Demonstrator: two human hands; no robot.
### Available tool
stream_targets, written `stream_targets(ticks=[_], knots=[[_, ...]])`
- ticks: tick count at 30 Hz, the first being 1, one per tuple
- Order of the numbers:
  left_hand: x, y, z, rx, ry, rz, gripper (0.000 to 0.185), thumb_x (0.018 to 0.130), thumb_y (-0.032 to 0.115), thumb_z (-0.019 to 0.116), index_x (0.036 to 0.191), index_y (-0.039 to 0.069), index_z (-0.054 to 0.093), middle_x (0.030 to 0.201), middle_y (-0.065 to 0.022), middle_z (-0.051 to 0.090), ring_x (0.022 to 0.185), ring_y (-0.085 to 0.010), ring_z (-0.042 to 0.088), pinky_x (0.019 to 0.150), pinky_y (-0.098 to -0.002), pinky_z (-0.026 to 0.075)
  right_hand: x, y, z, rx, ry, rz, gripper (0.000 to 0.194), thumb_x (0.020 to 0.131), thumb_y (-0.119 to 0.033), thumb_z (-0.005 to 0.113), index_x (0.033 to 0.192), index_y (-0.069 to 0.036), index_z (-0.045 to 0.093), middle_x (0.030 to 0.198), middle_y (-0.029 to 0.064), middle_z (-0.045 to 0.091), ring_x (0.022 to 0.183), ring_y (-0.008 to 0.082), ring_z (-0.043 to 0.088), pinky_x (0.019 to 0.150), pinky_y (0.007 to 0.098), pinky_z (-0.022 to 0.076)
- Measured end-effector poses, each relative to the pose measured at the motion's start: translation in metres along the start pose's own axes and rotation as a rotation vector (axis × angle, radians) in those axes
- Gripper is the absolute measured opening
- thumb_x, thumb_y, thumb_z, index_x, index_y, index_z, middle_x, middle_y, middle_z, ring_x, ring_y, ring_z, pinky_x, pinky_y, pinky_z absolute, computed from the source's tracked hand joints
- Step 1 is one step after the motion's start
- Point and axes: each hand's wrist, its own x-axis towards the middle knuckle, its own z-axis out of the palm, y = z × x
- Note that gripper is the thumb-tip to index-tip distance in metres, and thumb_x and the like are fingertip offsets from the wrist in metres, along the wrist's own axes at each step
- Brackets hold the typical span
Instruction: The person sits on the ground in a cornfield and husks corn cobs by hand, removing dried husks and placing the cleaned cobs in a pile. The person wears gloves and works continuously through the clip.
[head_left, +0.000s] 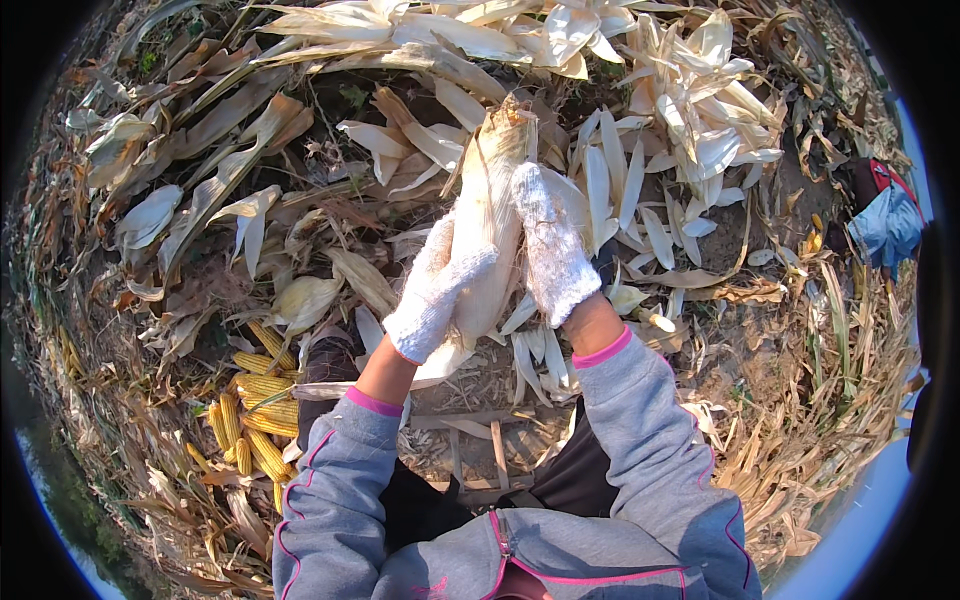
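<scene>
An ear of corn (486, 217) in its dry, pale husk is held between my two hands, its tip with brown silk pointing away from me. My left hand (442, 289), in a white knitted glove, grips the ear from the left, with the thumb lying across the husk. On the other side, my right hand (555, 247), gloved the same way, is pressed along the ear's upper right part. Strands of silk cling to both gloves. The kernels are hidden by the husk, and the right fingertips are partly out of sight.
Husked yellow corn ears (262, 401) lie piled on the ground at my left. Loose pale husks (697, 112) and dry corn stalks (232, 172) cover the ground ahead. A wooden frame (480, 450) shows between my legs. Far right is a person (889, 217) in blue clothing.
</scene>
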Motion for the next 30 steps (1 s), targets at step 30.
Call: stream_targets(ticks=[30], knots=[[-0.002, 0.01, -0.006, -0.107, 0.175, 0.074, 0.061, 0.082, 0.017, 0.073, 0.135, 0.005, 0.045, 0.124, -0.0076, 0.057, 0.112, -0.0167, 0.055, 0.097, -0.0321, 0.044, 0.013, 0.008, -0.002, -0.594, -0.039, 0.076, 0.024, 0.091, -0.024, 0.061, 0.096, 0.0, 0.062, 0.083, 0.013, 0.068, 0.075, 0.0198, 0.064, 0.072, 0.0356, 0.0503]])
